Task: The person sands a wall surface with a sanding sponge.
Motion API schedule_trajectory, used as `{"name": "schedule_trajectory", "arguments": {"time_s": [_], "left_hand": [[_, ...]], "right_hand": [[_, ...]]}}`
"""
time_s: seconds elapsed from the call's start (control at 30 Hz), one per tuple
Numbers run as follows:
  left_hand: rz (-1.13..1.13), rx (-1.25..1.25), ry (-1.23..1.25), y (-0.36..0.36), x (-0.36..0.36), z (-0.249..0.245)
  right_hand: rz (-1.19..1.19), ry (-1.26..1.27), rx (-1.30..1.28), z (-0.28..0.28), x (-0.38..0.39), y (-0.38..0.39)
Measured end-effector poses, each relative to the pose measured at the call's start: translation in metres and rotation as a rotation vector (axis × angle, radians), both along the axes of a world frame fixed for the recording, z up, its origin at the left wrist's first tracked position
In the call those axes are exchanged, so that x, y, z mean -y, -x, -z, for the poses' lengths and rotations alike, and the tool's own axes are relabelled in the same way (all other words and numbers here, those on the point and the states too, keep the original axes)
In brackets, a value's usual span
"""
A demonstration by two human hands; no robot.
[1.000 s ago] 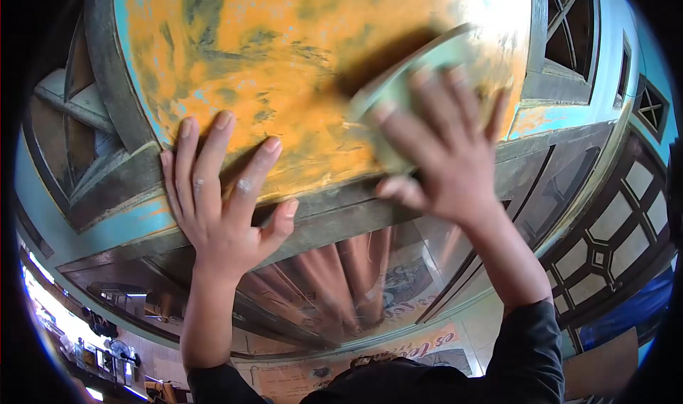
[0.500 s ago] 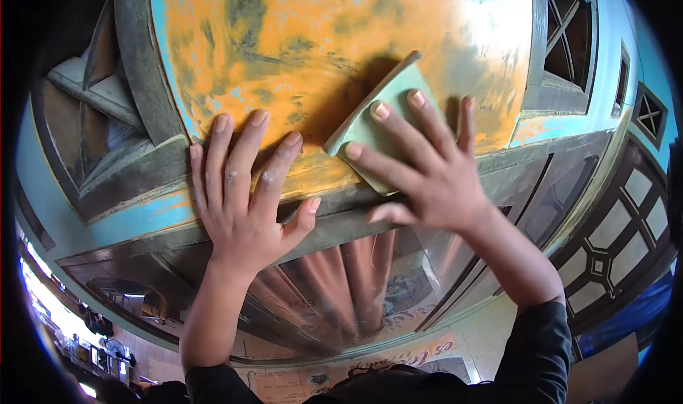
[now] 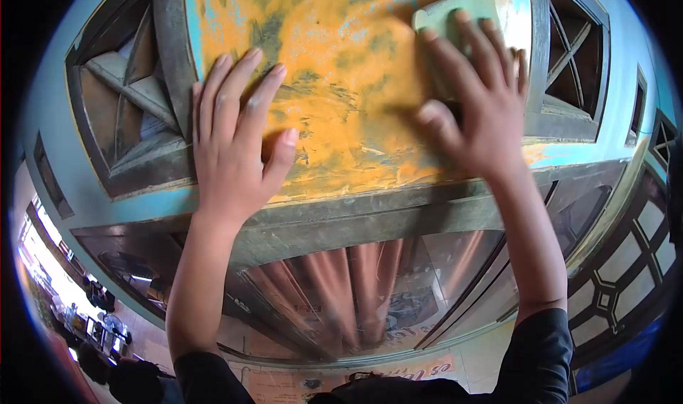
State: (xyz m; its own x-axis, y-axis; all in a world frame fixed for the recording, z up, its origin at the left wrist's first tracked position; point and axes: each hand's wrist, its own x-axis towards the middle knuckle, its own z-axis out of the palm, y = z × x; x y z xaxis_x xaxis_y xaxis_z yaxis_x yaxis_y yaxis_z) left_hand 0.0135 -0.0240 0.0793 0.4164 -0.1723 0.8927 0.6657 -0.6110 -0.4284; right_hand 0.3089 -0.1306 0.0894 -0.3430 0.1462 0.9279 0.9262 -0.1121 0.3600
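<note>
A worn orange panel (image 3: 341, 98) with dark and light blue patches fills the upper middle. Flat against its left side lies my left hand (image 3: 231, 144), fingers spread and holding nothing. At the upper right, my right hand (image 3: 487, 112) presses a pale green sheet (image 3: 448, 13) to the panel with its fingertips. The fingers are apart on top of the sheet, which sticks out above them.
Dark frames with crossed bars (image 3: 131, 94) flank the panel. Below runs a grey wooden rail (image 3: 356, 215) over glass with reddish-brown curtains (image 3: 356, 283) behind. A lattice door (image 3: 605, 297) stands at right. Dark shapes, possibly a person, show at lower left.
My right hand has moved up and to the right with the green sheet. The left hand sits higher in view. The whole view has shifted slightly.
</note>
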Motion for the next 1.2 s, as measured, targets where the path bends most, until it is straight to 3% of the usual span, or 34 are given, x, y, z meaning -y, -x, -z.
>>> {"name": "schedule_trajectory", "arguments": {"time_s": [0.1,0.17,0.3,0.43,0.5,0.53,0.57,0.63,0.67,0.7,0.73,0.77,0.93,1.0,1.03,1.17,1.2], "left_hand": [[0.001,0.003,-0.011,0.001,0.002,-0.004],[-0.019,0.009,-0.020,0.000,-0.002,-0.002],[-0.025,0.020,0.016,-0.001,0.002,0.002],[-0.037,0.020,0.024,0.000,0.002,0.001],[-0.031,0.020,0.035,0.000,0.002,0.002],[-0.037,0.019,0.032,0.000,0.003,0.002],[-0.037,0.014,0.032,0.000,0.003,0.001],[-0.032,0.013,0.031,0.000,0.003,0.002],[-0.033,0.013,0.032,0.001,0.003,0.001],[-0.032,0.011,0.032,0.001,0.003,0.001],[-0.032,0.007,0.031,0.001,0.003,0.001],[-0.001,0.007,0.026,0.001,0.003,0.000],[0.230,0.024,-0.048,-0.013,0.028,0.012],[0.421,-0.140,-0.039,-0.034,0.053,0.031],[0.663,-0.284,-0.004,-0.053,0.056,0.037],[0.560,-0.375,0.117,-0.087,0.049,0.052],[0.301,-0.306,0.048,-0.080,0.048,0.037]], "right_hand": [[-0.149,0.341,0.226,0.044,-0.006,0.047],[-0.046,0.235,0.326,0.038,-0.011,0.037],[-0.022,-0.072,0.029,-0.026,-0.004,0.007],[-0.133,0.357,0.282,0.040,-0.007,0.043],[0.012,0.275,0.312,0.021,-0.003,0.020],[0.019,0.153,0.179,-0.002,0.004,0.009],[-0.125,0.033,0.028,-0.022,-0.001,-0.009],[0.013,-0.121,-0.024,-0.035,0.003,-0.011],[-0.118,-0.049,0.012,-0.026,0.000,0.003],[-0.082,0.194,0.090,-0.010,0.005,0.019],[-0.114,0.257,0.233,0.017,-0.001,0.028],[-0.134,0.327,0.321,0.034,-0.005,0.034],[-0.147,0.376,0.385,0.018,0.007,0.030],[-0.154,0.372,0.394,0.015,0.009,0.028],[-0.161,0.375,0.403,0.014,0.009,0.026],[-0.240,0.416,0.373,0.017,0.008,0.016],[-0.170,0.454,0.297,0.020,0.010,0.012]]}}
